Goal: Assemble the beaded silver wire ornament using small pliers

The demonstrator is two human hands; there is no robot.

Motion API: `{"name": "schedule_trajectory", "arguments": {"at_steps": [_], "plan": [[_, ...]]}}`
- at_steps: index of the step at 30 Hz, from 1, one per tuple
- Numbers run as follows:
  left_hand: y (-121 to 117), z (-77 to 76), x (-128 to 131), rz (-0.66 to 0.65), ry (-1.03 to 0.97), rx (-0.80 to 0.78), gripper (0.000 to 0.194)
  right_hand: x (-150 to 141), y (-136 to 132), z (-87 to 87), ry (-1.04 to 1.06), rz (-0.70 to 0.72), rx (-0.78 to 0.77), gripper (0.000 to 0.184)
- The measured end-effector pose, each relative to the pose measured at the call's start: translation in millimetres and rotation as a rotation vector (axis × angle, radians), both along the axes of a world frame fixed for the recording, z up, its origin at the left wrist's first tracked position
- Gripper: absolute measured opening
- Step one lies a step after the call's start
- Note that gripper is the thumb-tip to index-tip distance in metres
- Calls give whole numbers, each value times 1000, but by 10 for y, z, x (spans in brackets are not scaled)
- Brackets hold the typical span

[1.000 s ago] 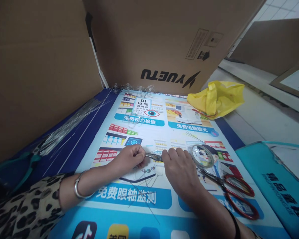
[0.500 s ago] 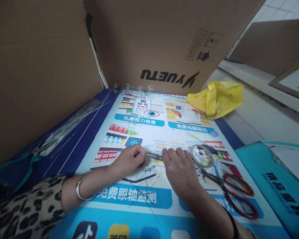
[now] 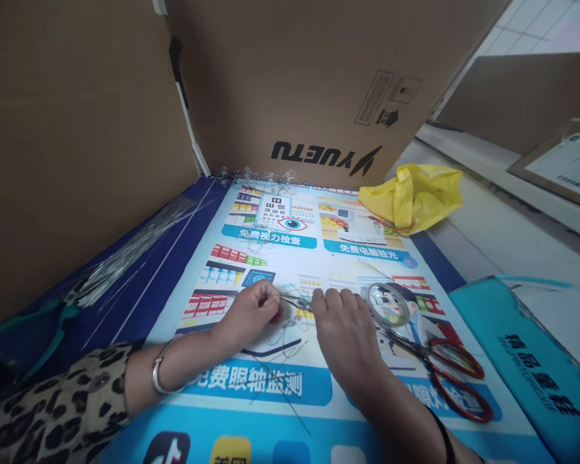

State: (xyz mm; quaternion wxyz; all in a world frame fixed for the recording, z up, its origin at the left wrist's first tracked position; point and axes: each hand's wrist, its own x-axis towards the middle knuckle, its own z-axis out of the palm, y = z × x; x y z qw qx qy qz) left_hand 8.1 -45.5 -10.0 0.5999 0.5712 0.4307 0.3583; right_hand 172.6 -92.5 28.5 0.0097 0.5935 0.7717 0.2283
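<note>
My right hand [image 3: 345, 332] is closed round the handles of small pliers [image 3: 298, 303], their narrow jaws aimed left. Fingers pinched, my left hand [image 3: 252, 312] meets the tip of the jaws. Thin wire [image 3: 290, 348] hangs and loops below the two hands, with what look like small clear beads on it. What exactly sits between my left fingertips is hidden, but the wire seems to run into them. Several cut wire ends [image 3: 270, 377] lie on the printed poster [image 3: 251, 412] under my forearms.
Red-handled scissors [image 3: 457, 377] and a roll of clear tape [image 3: 389, 304] lie right of my right hand. A wire bundle [image 3: 130, 248] and teal-handled pliers [image 3: 60, 322] are at left. Cardboard [image 3: 270, 84] walls the back. A yellow bag [image 3: 410, 196] and teal box [image 3: 522, 348] stand right.
The view has shifted slightly. Both hands keep nearly the same hold, and the beaded wire below them has moved a little.
</note>
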Motion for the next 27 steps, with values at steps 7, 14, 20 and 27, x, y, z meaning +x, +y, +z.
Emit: {"name": "schedule_trajectory", "arguments": {"at_steps": [7,14,20,27], "plan": [[-21,64,-9,29,7,20,11,-16,8,-32,24,-11,-5,19],[-30,26,-18,19,0,7,10,7,18,-82,20,-5,-17,18],[-16,12,-16,2,4,-26,9,48,40,-84,37,22,-60,16],[-4,101,-15,-48,-23,-113,10,114,94,-118,73,44,-149,19]]}}
